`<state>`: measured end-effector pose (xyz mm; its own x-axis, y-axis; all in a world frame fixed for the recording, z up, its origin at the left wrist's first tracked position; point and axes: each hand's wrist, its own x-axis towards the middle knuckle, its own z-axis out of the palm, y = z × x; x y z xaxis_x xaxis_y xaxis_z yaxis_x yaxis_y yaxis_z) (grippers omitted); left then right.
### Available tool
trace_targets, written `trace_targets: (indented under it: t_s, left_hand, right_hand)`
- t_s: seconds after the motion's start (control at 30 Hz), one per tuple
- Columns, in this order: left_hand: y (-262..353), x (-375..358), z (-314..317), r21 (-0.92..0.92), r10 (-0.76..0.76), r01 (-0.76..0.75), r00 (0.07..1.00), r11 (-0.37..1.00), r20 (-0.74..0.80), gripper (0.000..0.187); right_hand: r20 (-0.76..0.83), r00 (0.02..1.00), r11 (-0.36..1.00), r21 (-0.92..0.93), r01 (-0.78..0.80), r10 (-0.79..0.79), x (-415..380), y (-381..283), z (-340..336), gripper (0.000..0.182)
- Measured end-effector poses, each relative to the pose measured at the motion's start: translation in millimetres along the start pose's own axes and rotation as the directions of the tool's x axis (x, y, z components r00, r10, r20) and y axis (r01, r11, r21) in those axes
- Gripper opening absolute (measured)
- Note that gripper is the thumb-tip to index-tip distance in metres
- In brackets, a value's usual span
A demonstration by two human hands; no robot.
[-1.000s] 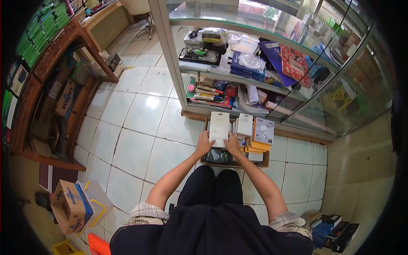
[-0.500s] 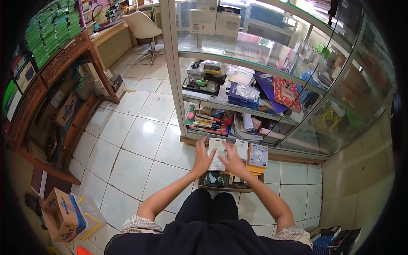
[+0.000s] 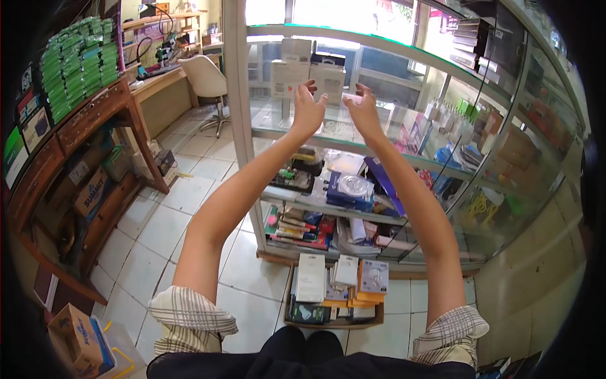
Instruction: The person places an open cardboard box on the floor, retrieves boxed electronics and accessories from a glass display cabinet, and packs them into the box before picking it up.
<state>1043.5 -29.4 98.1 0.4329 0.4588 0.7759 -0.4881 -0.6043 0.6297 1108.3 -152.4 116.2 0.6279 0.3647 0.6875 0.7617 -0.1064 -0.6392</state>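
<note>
Both hands are raised in front of the upper shelf of the glass cabinet. My left hand has its fingers apart and holds nothing, close to a white box on that shelf. To its right, my right hand is also spread, beside a second white box. A small pale pink patch shows by its fingers; I cannot make out what it is. Below, on the floor, a carton bears a long white box, a smaller white box and a grey-and-orange box.
The glass cabinet has a metal frame and lower shelves with books and papers. At left are a wooden shelf unit with green packets, a white chair and an open cardboard box.
Both hands have risen from the boxes in the floor carton to the cabinet's upper shelf. The view has tilted upward, and the carton now appears lower in the picture.
</note>
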Motion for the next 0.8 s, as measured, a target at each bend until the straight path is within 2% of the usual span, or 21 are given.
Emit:
trace_targets:
  t_s: [0.03, 0.07, 0.1, 0.17, 0.27, 0.33, 0.4, 0.47, 0.5, 0.57, 0.7, 0.77, 0.8]
  left_hand:
    - [-17.2, 14.0, 9.6, 0.041, -0.073, 0.073, 0.997, 0.997, -0.006, 0.047]
    - [-34.9, 25.3, 19.7, 0.035, -0.070, 0.070, 0.998, 0.997, -0.009, 0.047]
    - [-52.4, 34.5, 29.4, 0.146, -0.087, 0.091, 0.996, 0.985, -0.034, 0.049]
    - [-77.8, 53.1, 42.6, 0.309, -0.084, 0.096, 0.995, 0.946, -0.052, 0.057]
    - [-104.2, 64.9, 51.1, 0.278, -0.023, 0.036, 0.999, 0.960, -0.049, 0.065]
    - [-98.7, 61.4, 52.4, 0.332, -0.052, 0.054, 0.999, 0.942, -0.016, 0.068]
    - [-98.7, 58.2, 50.6, 0.400, -0.089, 0.073, 0.996, 0.913, 0.020, 0.072]
    - [-106.6, 57.7, 53.2, 0.452, -0.021, -0.007, 0.998, 0.892, 0.056, 0.075]
    - [-107.6, 57.3, 53.3, 0.450, -0.017, -0.014, 0.998, 0.893, 0.066, 0.075]
    - [-105.5, 56.4, 52.3, 0.437, -0.013, -0.018, 0.998, 0.899, 0.067, 0.075]
    - [-105.2, 56.5, 51.9, 0.404, -0.025, 0.009, 0.999, 0.915, 0.034, 0.073]
    - [-104.3, 56.5, 51.5, 0.406, -0.039, 0.030, 0.999, 0.913, 0.014, 0.072]
    - [-103.9, 56.9, 52.4, 0.403, -0.053, 0.052, 0.999, 0.914, -0.010, 0.072]
  right_hand:
    - [-0.004, 1.000, 1.000, -0.005, 0.008, -0.008, 13.7, 10.5, 8.5, 0.061]
    - [0.012, 0.995, 0.995, 0.014, -0.103, 0.103, 26.0, 21.5, 18.6, 0.066]
    - [0.032, 0.976, 0.976, 0.033, -0.217, 0.216, 36.1, 32.2, 27.4, 0.070]
    - [0.049, 0.974, 0.974, 0.039, -0.222, 0.220, 54.7, 52.2, 40.9, 0.071]
    - [0.077, 0.979, 0.981, 0.029, -0.191, 0.189, 76.4, 73.9, 52.1, 0.073]
    - [0.290, 0.944, 0.967, 0.148, -0.207, 0.157, 92.3, 85.0, 56.9, 0.075]
    - [0.308, 0.940, 0.951, 0.220, -0.219, 0.145, 116.6, 124.6, 77.2, 0.075]
    - [0.320, 0.938, 0.928, 0.293, -0.232, 0.134, 123.8, 140.6, 91.0, 0.075]
    - [0.206, 0.951, 0.931, 0.235, -0.278, 0.232, 123.8, 140.7, 92.0, 0.062]
    - [0.099, 0.936, 0.917, 0.189, -0.350, 0.337, 116.7, 119.1, 79.5, 0.056]
    - [0.032, 0.921, 0.909, 0.150, -0.389, 0.389, 106.6, 108.2, 77.5, 0.066]
    - [0.208, 0.942, 0.817, 0.472, -0.331, 0.262, 106.5, 115.5, 75.8, 0.073]
    - [0.204, 0.944, 0.819, 0.472, -0.326, 0.259, 102.1, 109.5, 74.8, 0.073]
